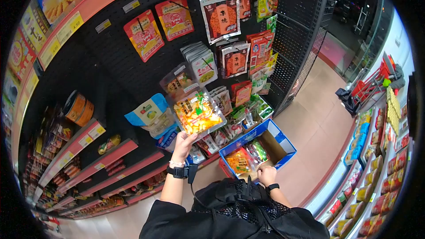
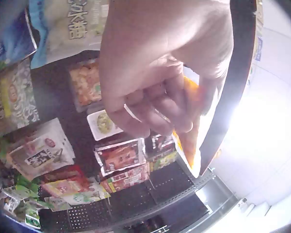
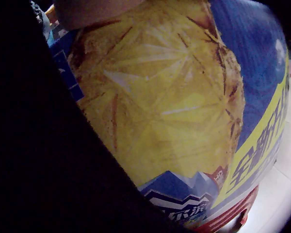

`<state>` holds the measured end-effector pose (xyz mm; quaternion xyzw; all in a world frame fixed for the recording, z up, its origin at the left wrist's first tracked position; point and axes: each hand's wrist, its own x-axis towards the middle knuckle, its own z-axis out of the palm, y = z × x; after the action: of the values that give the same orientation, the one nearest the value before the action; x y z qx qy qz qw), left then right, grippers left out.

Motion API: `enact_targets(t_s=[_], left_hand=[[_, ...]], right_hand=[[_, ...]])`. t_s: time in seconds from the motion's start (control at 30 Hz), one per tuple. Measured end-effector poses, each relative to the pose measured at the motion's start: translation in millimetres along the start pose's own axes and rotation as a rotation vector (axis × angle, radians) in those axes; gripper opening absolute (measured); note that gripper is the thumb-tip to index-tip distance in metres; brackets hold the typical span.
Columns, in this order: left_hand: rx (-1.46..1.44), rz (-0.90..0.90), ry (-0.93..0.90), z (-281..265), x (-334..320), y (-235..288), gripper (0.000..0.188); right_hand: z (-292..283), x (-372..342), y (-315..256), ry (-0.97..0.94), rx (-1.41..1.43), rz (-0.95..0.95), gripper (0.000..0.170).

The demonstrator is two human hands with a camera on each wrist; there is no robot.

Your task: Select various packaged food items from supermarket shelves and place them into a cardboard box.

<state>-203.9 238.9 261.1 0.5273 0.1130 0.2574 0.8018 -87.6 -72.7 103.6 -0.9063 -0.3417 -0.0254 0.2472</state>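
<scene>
My left hand pinches the lower edge of a clear-edged food packet with orange and yellow contents, raised before the hanging goods. In the left wrist view the fingers of the left hand are curled at the orange packet. The right hand grips the near rim of a blue cardboard box; an orange packet and a green-and-red packet lie inside. The right wrist view shows the box's printed side up close, with part of the right hand above it.
Silver-and-brown packets and red-yellow packets hang on the black pegboard. A blue-and-white bag stands left of the raised packet. Tiered shelves are at lower left, another stocked shelf at right, and tiled floor between.
</scene>
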Motion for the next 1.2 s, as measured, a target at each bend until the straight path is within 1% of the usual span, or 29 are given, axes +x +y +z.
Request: enact_targets(t_s=[0.03, 0.07, 0.17, 0.2, 0.23, 0.3, 0.33, 0.37, 0.4, 0.43, 0.47, 0.5, 0.53, 0.57, 0.6, 0.63, 0.67, 0.7, 0.73, 0.77, 0.8, 0.83, 0.9, 0.93, 0.97, 1.03, 1.1, 1.17, 1.2], left_hand=[[0.057, 0.023, -0.025, 2, -2, 7, 0.022], [0.114, 0.044, -0.005, 6, -3, 11, 0.021], [0.407, -0.009, -0.019, 0, -4, 15, 0.024], [0.364, -0.026, -0.021, 21, -8, 31, 0.023], [0.379, 0.014, -0.047, 29, -9, 32, 0.021], [0.514, -0.106, -0.092, 24, -10, 24, 0.022], [0.523, -0.111, -0.148, 29, -14, 23, 0.021], [0.471, -0.147, -0.195, 30, -13, 15, 0.020], [0.468, -0.153, -0.235, 33, -16, 9, 0.021], [0.464, -0.162, -0.277, 43, -20, 15, 0.021], [0.606, -0.290, -0.363, 29, -17, -5, 0.023], [0.511, -0.295, -0.386, 45, -22, 5, 0.025], [0.487, -0.291, -0.435, 48, -21, 2, 0.025], [0.461, -0.288, -0.486, 51, -21, -2, 0.025], [0.452, -0.300, -0.497, 53, -22, -9, 0.025], [0.419, -0.300, -0.562, 53, -21, -21, 0.029], [0.384, -0.298, -0.625, 52, -20, -32, 0.032], [0.374, -0.302, -0.633, 49, -19, -43, 0.032], [0.440, -0.287, -0.682, 47, -18, -52, 0.030], [0.507, -0.270, -0.732, 44, -18, -61, 0.028], [0.659, -0.304, -0.714, 48, -18, -57, 0.029], [0.651, -0.310, -0.728, 43, -19, -67, 0.029], [1.182, -0.009, -0.598, 29, -24, -96, 0.035], [1.249, -0.102, -0.530, 26, -28, -101, 0.043], [1.341, -0.161, -0.523, 22, -31, -109, 0.048], [1.329, -0.174, -0.520, 20, -37, -114, 0.053], [1.397, -0.242, -0.515, 24, -48, -112, 0.060], [1.433, -0.339, -0.567, 17, -55, -120, 0.066], [1.415, -0.416, -0.590, 21, -56, -113, 0.067]], right_hand=[[-2, 0, -1, -0.001, 0.003, -0.010, 0.011], [-5, -1, -3, 0.000, 0.002, -0.003, 0.011], [-3, 1, -3, 0.015, 0.006, -0.017, 0.011], [0, 0, -2, -0.001, 0.009, -0.005, 0.010], [1, -1, -1, -0.016, 0.012, 0.010, 0.009], [3, 2, 0, -0.037, 0.026, 0.002, 0.010], [3, 3, 0, -0.054, 0.087, 0.047, 0.011], [2, 4, 0, -0.071, 0.147, 0.094, 0.014], [4, 7, 9, -0.212, 0.388, 0.228, 0.029], [19, 13, 25, -0.272, 0.855, 0.290, 0.046], [-20, 27, -4, -0.338, 1.206, 0.292, 0.057], [-44, 38, -21, -0.346, 1.286, 0.238, 0.068], [-65, 48, -39, -0.323, 1.451, 0.123, 0.076], [-79, 54, -51, -0.318, 1.516, 0.141, 0.086], [-93, 61, -66, -0.254, 1.573, 0.080, 0.078], [-101, 64, -74, -0.190, 1.626, 0.016, 0.070], [-100, 62, -67, -0.183, 1.620, 0.029, 0.070], [-97, 62, -57, -0.257, 1.461, 0.123, 0.057], [-103, 64, -57, -0.327, 1.300, 0.213, 0.045], [-112, 61, -64, -0.251, 1.187, 0.143, 0.030], [-111, 62, -60, -0.271, 1.097, 0.103, 0.030], [-110, 60, -56, -0.291, 1.006, 0.069, 0.029], [-113, 58, -52, -0.279, 0.748, 0.131, 0.029], [-105, 57, -48, -0.182, 0.605, 0.119, 0.028], [-104, 55, -43, -0.199, 0.380, 0.153, 0.027], [-97, 47, -38, -0.052, 0.285, 0.099, 0.024], [-82, 40, -21, -0.028, 0.244, 0.171, 0.025], [-88, 41, -23, -0.040, 0.236, 0.237, 0.028], [-84, 41, -19, -0.037, 0.225, 0.254, 0.028]])
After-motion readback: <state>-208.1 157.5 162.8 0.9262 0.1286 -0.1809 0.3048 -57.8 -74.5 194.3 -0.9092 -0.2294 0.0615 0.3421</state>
